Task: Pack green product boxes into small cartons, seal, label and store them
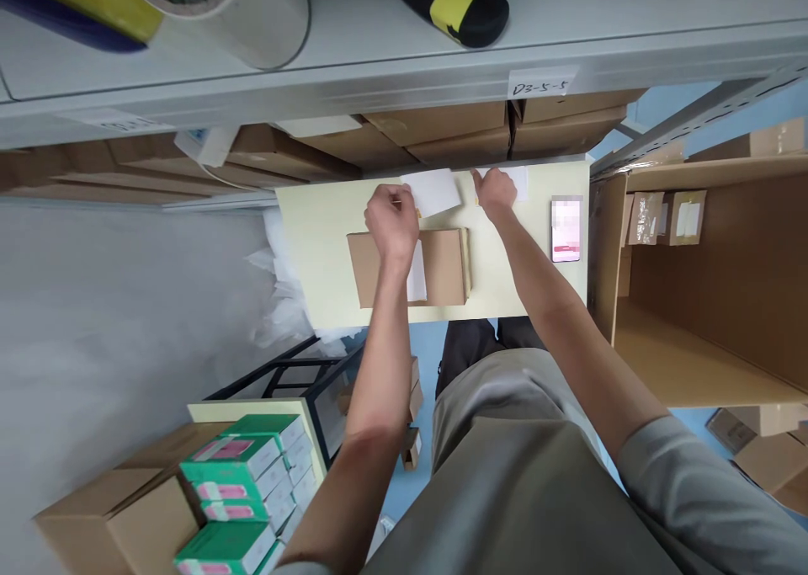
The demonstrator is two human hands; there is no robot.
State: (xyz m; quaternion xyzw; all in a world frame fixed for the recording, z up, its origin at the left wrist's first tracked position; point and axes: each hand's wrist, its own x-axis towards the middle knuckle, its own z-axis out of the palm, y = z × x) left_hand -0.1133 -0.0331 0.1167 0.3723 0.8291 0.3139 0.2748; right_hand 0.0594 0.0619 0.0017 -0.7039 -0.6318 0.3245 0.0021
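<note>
My left hand (392, 220) is closed, its fingertips pinched at the left edge of a white paper slip (435, 191). This slip lies tilted just beyond a flat brown cardboard box (445, 265). The box rests on the pale tabletop (328, 213), with a white strip across its top partly covered by my left wrist. To the right, my right hand (496, 192) has its fingers curled over a second white slip (520, 181) at the table's back edge. Whatever its fingertips may grip is hidden. A phone (566, 230) with a lit screen lies further right.
A grey shelf (391, 87) crosses above the table, bearing a black-and-yellow tool (470, 7) and a white roll (271, 19). Brown boxes (442, 129) line the back. A large open carton (713, 331) stands right. Green-and-white boxes (240, 461) are stacked at lower left.
</note>
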